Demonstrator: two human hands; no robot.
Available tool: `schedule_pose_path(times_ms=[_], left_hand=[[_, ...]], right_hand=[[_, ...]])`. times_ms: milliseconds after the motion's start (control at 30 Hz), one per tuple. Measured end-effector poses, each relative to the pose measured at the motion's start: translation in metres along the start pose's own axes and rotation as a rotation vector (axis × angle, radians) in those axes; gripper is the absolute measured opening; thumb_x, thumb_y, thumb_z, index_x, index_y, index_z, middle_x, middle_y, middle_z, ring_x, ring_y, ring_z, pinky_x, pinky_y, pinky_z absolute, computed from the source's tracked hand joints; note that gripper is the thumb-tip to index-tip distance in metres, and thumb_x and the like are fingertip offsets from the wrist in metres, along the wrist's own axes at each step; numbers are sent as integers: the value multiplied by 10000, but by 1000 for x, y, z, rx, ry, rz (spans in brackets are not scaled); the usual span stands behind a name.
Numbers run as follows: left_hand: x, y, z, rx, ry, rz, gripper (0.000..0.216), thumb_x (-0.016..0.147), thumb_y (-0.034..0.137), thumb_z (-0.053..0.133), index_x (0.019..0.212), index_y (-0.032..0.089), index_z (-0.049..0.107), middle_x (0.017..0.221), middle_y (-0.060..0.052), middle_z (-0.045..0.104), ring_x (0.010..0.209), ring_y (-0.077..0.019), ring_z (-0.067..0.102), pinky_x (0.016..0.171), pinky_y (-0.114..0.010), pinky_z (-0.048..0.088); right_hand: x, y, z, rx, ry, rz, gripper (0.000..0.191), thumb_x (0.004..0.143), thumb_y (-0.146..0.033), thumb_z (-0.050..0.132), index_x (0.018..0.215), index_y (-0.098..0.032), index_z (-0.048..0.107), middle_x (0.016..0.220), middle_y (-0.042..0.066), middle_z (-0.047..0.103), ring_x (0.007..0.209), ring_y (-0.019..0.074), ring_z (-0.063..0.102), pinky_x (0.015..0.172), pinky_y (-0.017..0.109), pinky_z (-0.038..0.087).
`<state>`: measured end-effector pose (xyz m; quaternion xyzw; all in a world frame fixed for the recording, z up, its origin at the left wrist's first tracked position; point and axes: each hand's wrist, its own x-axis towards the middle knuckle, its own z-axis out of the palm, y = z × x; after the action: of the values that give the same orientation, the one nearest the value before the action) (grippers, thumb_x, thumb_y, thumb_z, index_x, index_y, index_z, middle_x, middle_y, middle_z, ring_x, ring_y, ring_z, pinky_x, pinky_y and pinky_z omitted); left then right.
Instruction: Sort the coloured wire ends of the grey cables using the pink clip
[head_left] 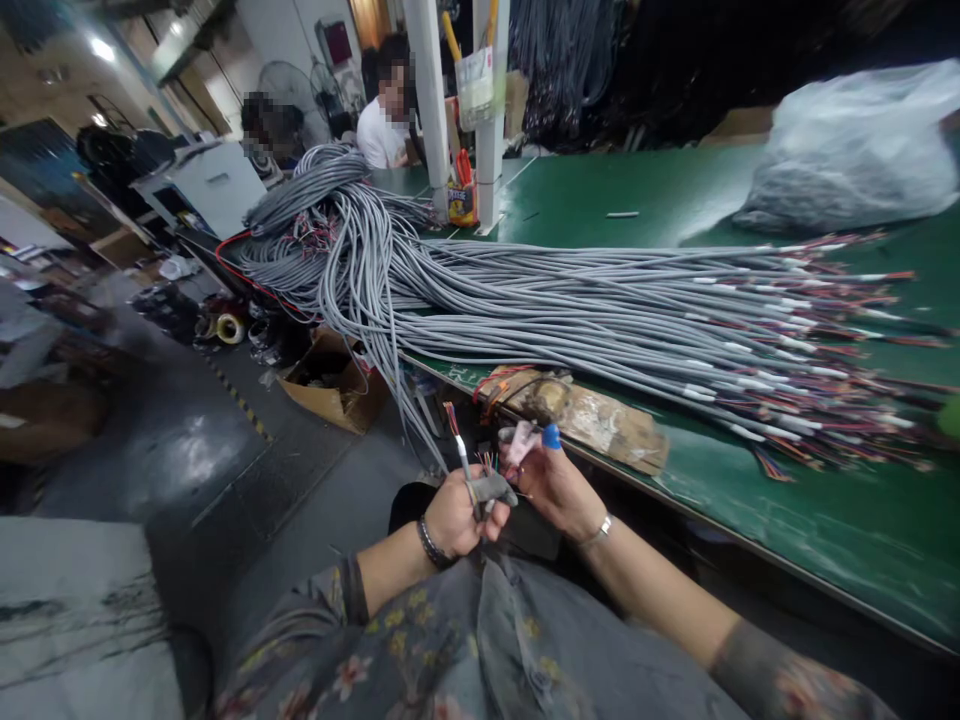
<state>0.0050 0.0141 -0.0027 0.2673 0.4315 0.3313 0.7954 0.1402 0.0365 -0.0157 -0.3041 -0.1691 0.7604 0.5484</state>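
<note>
My left hand is closed around the ends of two grey cables held over my lap; one end sticks up with coloured wires fanned out at its tip. My right hand is just to the right, fingers pinched at the cable's coloured wires, with pink and blue finger covers on its fingertips. Both wrists wear bracelets. A big bundle of grey cables with stripped red and white ends lies across the green table in front of me.
A worn cardboard pad lies on the table edge. A large plastic bag sits at the back right. An open cardboard box stands on the floor at left. Two people sit at the far end near white posts.
</note>
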Motion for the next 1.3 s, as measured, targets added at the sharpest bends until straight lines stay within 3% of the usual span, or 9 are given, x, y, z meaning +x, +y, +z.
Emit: schedule_pose_path(times_ms=[233, 400, 567, 700, 900, 1300], left_hand=[[-13, -3, 5, 74, 25, 95, 514, 506, 578, 776, 642, 148, 529, 405, 21, 544, 251, -80, 421, 259, -181, 213], [-13, -3, 9, 76, 76, 190, 489, 565, 574, 749, 670, 141, 547, 445, 22, 554, 280, -73, 442, 283, -176, 217], [-10, 0, 14, 59, 117, 187, 474, 556, 562, 750, 657, 145, 549, 434, 28, 547, 277, -62, 427, 290, -173, 219], [-6, 1, 14, 46, 119, 178, 482, 528, 559, 761, 643, 144, 543, 420, 27, 537, 271, -65, 422, 286, -175, 216], [-5, 1, 15, 55, 111, 164, 491, 527, 564, 758, 662, 147, 536, 426, 26, 539, 273, -64, 421, 289, -177, 214], [-5, 2, 15, 82, 141, 141, 482, 504, 556, 751, 641, 148, 534, 425, 20, 544, 276, -63, 429, 289, -170, 208]], right_hand=[[-6, -6, -4, -3, -45, 54, 427, 614, -618, 740, 767, -220, 722, 741, 15, 704, 602, 121, 580, 528, 217, 482], [-7, -7, 1, -101, 17, -74, 314, 656, -507, 769, 707, -205, 701, 630, -15, 629, 566, 104, 523, 519, 208, 456], [-7, -3, -6, -325, 71, -219, 483, 695, -688, 616, 696, -210, 685, 619, 14, 620, 560, 141, 505, 530, 271, 446], [-5, 1, -11, -542, 127, -335, 501, 713, -709, 571, 648, -224, 676, 582, 11, 597, 562, 157, 504, 564, 291, 441], [2, 3, -5, -258, 8, -107, 554, 573, -737, 669, 732, -208, 710, 661, 25, 659, 548, 132, 530, 506, 259, 448], [2, 2, 2, -80, 104, -84, 432, 538, -588, 798, 673, -186, 717, 611, 6, 654, 531, 101, 519, 495, 213, 435]])
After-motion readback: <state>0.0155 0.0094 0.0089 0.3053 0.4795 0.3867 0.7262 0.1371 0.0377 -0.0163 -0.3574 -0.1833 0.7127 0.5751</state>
